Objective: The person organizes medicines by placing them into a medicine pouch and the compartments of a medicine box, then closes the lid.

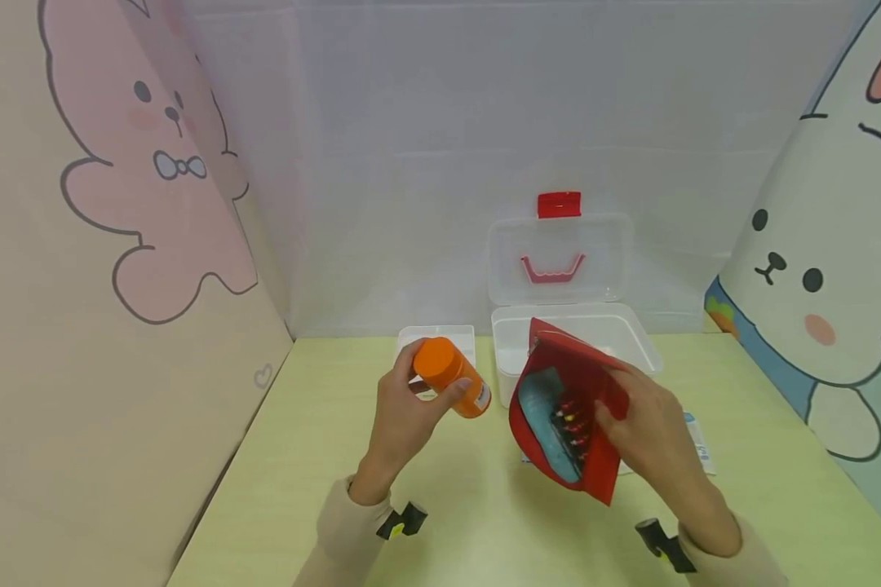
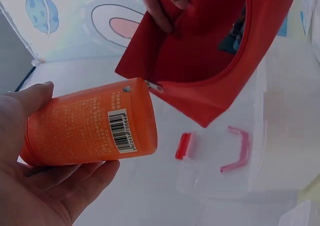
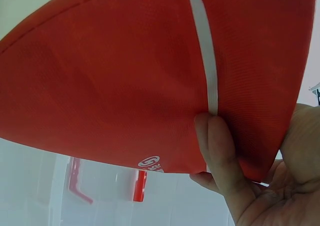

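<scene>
the left hand [image 1: 404,414] grips an orange bottle [image 1: 449,377], the right hand [image 1: 655,422] a red pouch [image 1: 600,461].

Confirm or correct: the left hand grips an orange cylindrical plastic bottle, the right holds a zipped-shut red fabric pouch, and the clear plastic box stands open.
The red fabric pouch is open, not zipped shut, as the head view shows. The left hand grips the orange cylindrical plastic bottle, the right hand holds the pouch, and the clear plastic box stands open.
</scene>
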The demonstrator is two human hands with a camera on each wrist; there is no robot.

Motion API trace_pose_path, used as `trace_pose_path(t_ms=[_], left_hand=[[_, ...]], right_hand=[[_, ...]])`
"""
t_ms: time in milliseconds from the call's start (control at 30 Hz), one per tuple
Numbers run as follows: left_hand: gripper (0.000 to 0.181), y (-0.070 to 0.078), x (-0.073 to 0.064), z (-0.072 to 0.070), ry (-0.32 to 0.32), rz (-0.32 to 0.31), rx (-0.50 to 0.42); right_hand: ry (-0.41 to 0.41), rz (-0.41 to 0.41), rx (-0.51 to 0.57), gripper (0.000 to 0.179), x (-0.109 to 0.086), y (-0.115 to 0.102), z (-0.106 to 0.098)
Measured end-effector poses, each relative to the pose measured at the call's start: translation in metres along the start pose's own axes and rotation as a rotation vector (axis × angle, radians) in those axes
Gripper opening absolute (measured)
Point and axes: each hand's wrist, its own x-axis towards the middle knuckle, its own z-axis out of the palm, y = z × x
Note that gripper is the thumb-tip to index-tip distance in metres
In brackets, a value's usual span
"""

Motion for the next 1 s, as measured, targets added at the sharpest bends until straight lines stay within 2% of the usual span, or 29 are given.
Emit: trace_pose_path(t_ms=[100,333,567,700,1000], left_hand=[[0.055,0.007,-0.003,0.011,-0.054,0.006,-0.036],[0.054,0.019,-0.013,0.041,-0.187,-0.029,-0.137],[0.062,0.027,-0.012,0.068,-0.298,-0.095,-0.230],[0.062,0.024,-0.011,0.081,-0.313,-0.116,-0.209],[0.063,0.015,-0.004,0.100,-0.301,-0.141,-0.105]], right_hand=[[-0.009,0.005,0.003,0.045,0.000,-0.001,0.001],[-0.008,-0.003,0.015,0.043,0.001,-0.005,0.002],[0.025,-0.053,0.011,0.037,0.002,-0.006,0.004],[0.044,-0.081,0.008,0.035,0.002,-0.006,0.007],[0.033,-0.073,0.000,0.036,0.002,-0.007,0.009]])
